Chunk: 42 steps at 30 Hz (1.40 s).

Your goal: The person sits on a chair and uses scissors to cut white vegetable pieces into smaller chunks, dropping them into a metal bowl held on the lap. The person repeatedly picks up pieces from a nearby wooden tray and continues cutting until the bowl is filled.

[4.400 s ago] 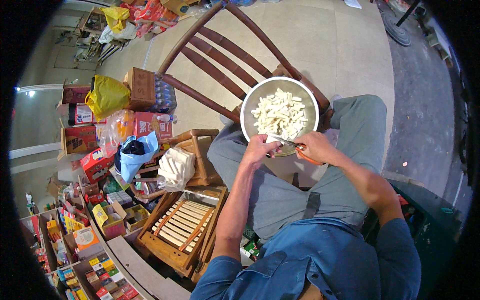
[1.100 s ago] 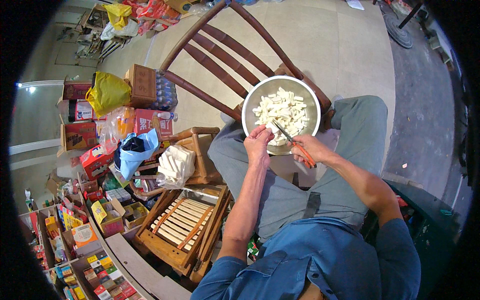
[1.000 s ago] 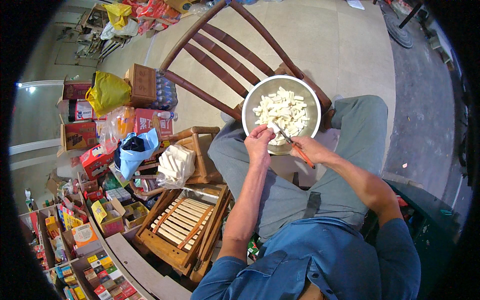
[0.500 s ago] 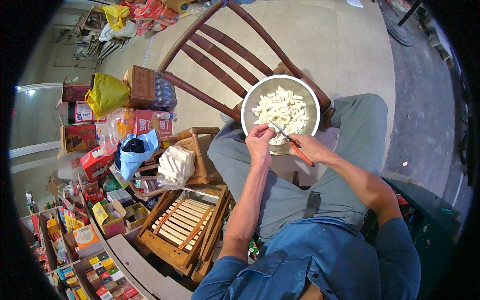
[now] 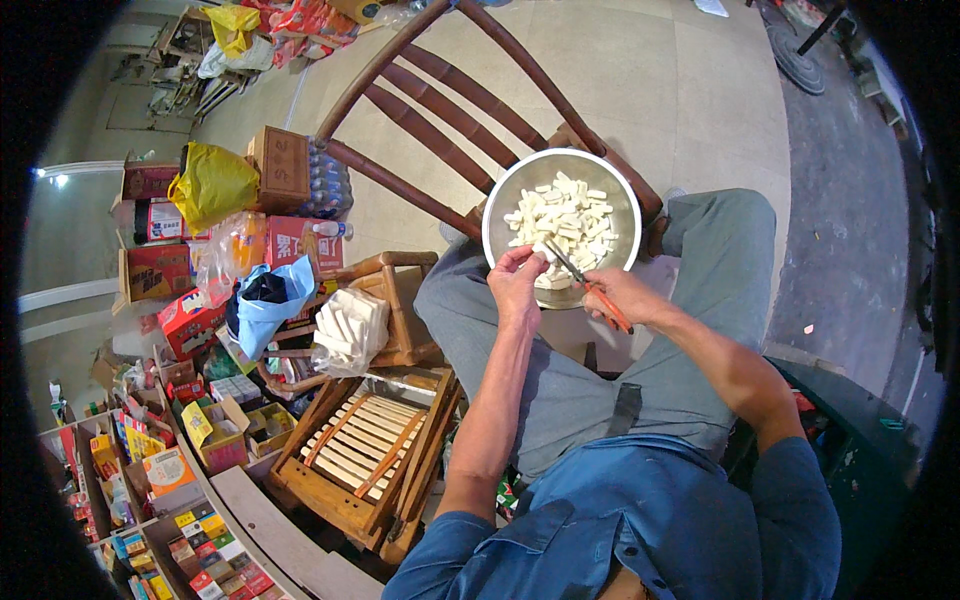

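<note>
A steel bowl (image 5: pixel 626 192) sits on the seat of a brown wooden chair (image 5: pixel 455 105), between my knees. Short white stick-like pieces (image 5: pixel 565 212) cover its bottom. Over the bowl's near edge, my left hand (image 5: pixel 516 285) pinches a small white piece (image 5: pixel 543 252) between thumb and fingertips. My right hand (image 5: pixel 630 295) grips orange-handled scissors (image 5: pixel 612 312), whose dark blades reach toward that piece and stand parted close to my left fingertips. What exactly the white pieces are, I cannot tell.
To my left, a clear plastic bag of longer white sticks (image 5: pixel 349 325) rests on a wooden chair (image 5: pixel 405 285). A slatted wooden folding stool (image 5: pixel 365 445) stands nearer. Cartons (image 5: pixel 280 168), a yellow bag (image 5: pixel 215 187) and shelf bins of small boxes (image 5: pixel 215 560) crowd the left side.
The scissors' handles and blades have spread apart. My left hand has shifted slightly left with the white piece. The bowl stays where it was.
</note>
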Available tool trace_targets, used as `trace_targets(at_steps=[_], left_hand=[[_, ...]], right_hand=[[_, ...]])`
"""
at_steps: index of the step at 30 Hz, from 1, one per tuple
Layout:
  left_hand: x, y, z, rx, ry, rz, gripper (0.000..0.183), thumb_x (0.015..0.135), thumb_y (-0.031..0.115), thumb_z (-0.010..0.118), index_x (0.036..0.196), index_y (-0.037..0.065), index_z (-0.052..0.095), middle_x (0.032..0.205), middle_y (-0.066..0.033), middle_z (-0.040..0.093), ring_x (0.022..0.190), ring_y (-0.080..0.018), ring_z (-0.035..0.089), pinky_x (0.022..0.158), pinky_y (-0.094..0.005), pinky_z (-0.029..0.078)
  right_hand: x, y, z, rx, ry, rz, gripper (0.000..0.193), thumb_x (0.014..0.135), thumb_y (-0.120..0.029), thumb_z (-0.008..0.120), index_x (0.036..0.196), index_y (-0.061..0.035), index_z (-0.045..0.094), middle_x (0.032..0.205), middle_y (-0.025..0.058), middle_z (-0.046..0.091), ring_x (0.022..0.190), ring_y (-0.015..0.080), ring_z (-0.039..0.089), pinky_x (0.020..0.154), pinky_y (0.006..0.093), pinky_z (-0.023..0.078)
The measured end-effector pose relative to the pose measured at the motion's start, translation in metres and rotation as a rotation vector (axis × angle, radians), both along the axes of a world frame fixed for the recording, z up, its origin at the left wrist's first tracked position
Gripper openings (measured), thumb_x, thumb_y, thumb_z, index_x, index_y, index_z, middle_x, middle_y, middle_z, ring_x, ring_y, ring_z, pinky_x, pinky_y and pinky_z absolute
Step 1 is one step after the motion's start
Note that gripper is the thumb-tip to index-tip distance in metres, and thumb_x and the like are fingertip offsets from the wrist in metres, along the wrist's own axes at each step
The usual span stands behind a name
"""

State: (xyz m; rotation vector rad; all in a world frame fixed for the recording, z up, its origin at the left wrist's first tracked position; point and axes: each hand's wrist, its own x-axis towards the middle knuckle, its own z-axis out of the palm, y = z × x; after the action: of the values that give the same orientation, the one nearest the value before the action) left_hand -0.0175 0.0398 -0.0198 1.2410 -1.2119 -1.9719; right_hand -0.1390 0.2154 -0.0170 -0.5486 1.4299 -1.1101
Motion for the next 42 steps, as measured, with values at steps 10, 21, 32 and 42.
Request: trace_targets(at_steps=[10,21,32,42], left_hand=[[0.000,0.001,0.005,0.055,-0.044,-0.021,0.025,0.090,-0.002,0.078,0.113,-0.006,0.069,0.097,-0.0107,0.073,0.081,-0.0190,0.072,0.077,-0.0327,0.062],[-0.003,0.008,0.004,-0.016,-0.054,-0.036,0.016,0.091,-0.002,0.079,0.105,-0.004,0.071,0.097,-0.0096,0.075,0.083,-0.0177,0.073,0.080,-0.0310,0.062],[0.007,0.001,-0.021,-0.031,-0.117,-0.019,0.017,0.091,0.001,0.079,0.106,-0.005,0.075,0.092,-0.0087,0.077,0.080,-0.0156,0.072,0.076,-0.0292,0.058],[0.122,-0.122,0.042,-0.757,-0.496,0.185,0.015,0.096,0.007,0.070,0.107,0.002,0.078,0.096,-0.0066,0.076,0.086,-0.0142,0.070,0.079,-0.0301,0.057]], right_hand=[[0.000,-0.001,0.049,0.090,-0.170,-0.042,0.022,0.097,-0.019,0.066,0.109,-0.0002,0.069,0.077,0.0038,0.063,0.067,0.0109,0.061,0.058,0.0265,0.054],[0.005,-0.004,0.008,-0.037,0.312,0.089,0.030,0.093,-0.023,0.071,0.107,0.0019,0.063,0.085,0.0178,0.067,0.081,0.0272,0.067,0.076,0.0448,0.052],[-0.002,-0.007,0.021,0.096,0.113,0.030,0.026,0.098,-0.024,0.068,0.108,-0.0004,0.071,0.068,0.0051,0.061,0.056,0.0140,0.058,0.050,0.0336,0.045],[-0.009,-0.031,-0.023,0.260,0.334,-0.149,0.027,0.100,-0.018,0.070,0.118,0.0015,0.071,0.068,-0.0002,0.061,0.055,0.0085,0.056,0.047,0.0278,0.041]])
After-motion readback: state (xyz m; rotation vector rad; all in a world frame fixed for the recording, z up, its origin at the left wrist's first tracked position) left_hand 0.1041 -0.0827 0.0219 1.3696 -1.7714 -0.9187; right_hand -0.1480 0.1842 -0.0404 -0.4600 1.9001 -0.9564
